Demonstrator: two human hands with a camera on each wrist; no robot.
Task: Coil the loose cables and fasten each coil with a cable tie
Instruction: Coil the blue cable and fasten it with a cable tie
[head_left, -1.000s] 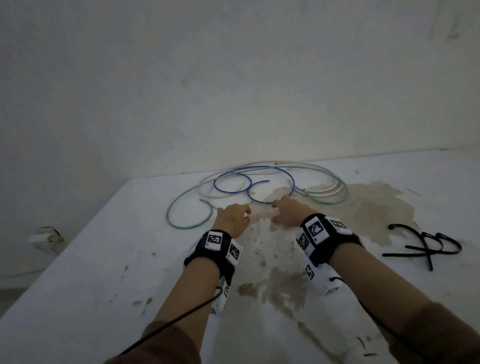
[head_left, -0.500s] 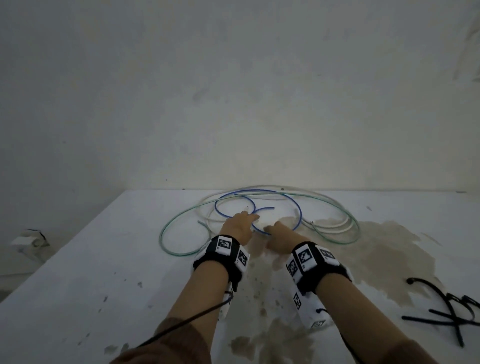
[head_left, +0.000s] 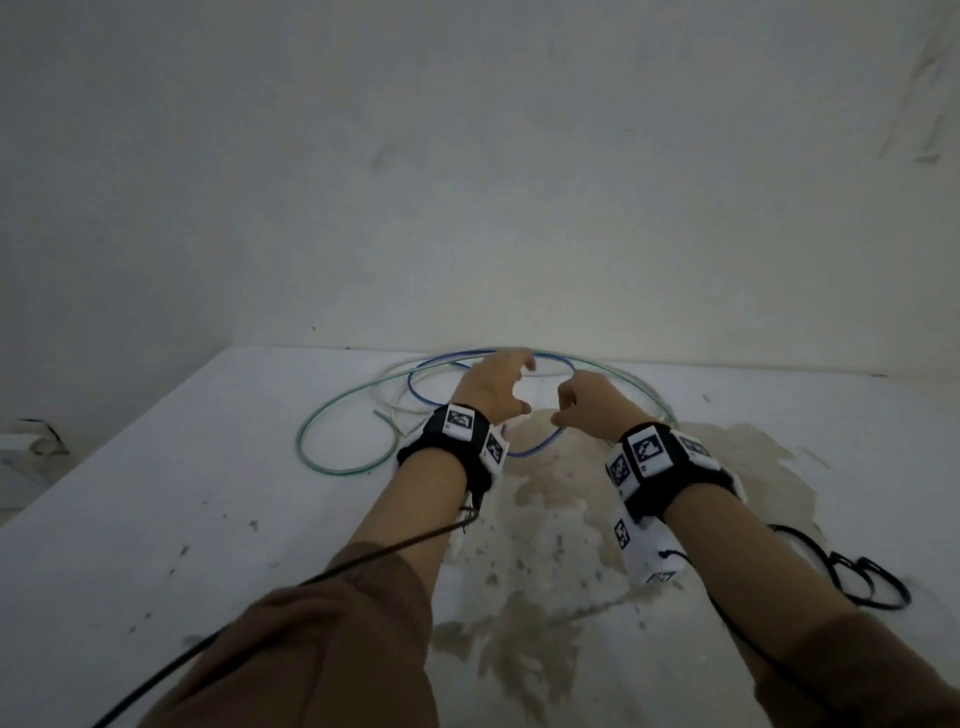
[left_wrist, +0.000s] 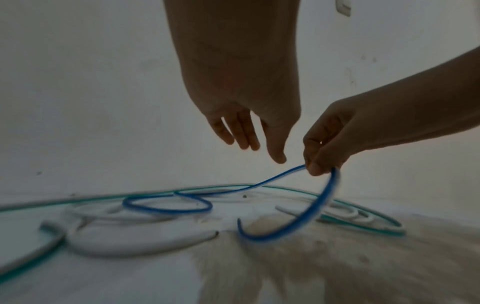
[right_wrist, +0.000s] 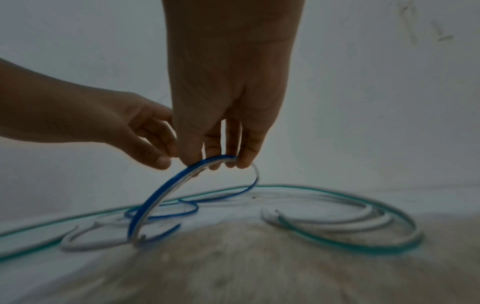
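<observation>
Blue cable (left_wrist: 309, 209) is the piece you have chosen first: your right hand (head_left: 587, 410) pinches it between thumb and fingertips and lifts an arch of it off the worktop (head_left: 156, 519), while both its runs drop back down into the tangle. Your left hand (head_left: 493, 387) hovers just beside that pinch with its fingers relaxed and spread, holding nothing; the wrist views show its thumb close to the lifted arch but not on it. Around the blue cable lie the green cable (head_left: 332, 462), which sweeps in a wide loop to the outside of it, and the white cable (left_wrist: 135, 242), whose thicker turns lie under and beside the blue one. Well apart from the blue cable, towards your right elbow, the black cable ties (head_left: 862, 577) sit in a small heap on the worktop, beyond the brown stain (head_left: 545, 545). I judge that coiling is only just starting: no cable is wound and no tie is fastened. Your next move calls for the left hand to take the arch so the right hand can gather the following length into a first loop. Draw the blue cable out gently, because it crosses the white and green turns and could drag them along or snag. Keep each loop an even size, and hold the coil firmly before you reach for a tie.
</observation>
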